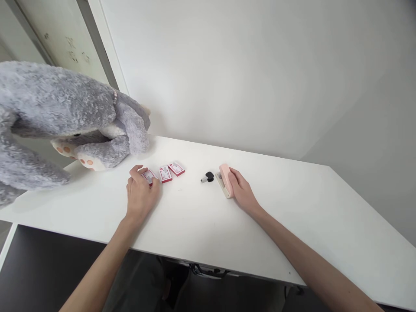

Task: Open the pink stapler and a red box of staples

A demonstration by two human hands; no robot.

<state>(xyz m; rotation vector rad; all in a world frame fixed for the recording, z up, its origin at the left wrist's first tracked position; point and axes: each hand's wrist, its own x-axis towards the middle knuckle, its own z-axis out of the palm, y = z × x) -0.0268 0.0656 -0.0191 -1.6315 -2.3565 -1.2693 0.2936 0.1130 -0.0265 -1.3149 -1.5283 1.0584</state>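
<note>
My left hand point(141, 193) has its thumb and fingers around the leftmost of three small red-and-white boxes point(148, 176), which lies on the white table. Just right of it lie the middle box point(165, 174) and the right box point(176, 168), close together and tilted to each other. My right hand point(242, 189) grips a pink and cream stapler point(225, 181) along its right side; its metal part shows near the far end. Between my hands, nearer the stapler, rests a small black and silver staple remover point(208, 177), untouched.
Large grey plush toys point(65, 104) stand at the left, one with its feet on the table point(195, 225). A white wall point(227, 73) rises behind the table's back edge. Dark cables point(208, 271) hang under the front edge.
</note>
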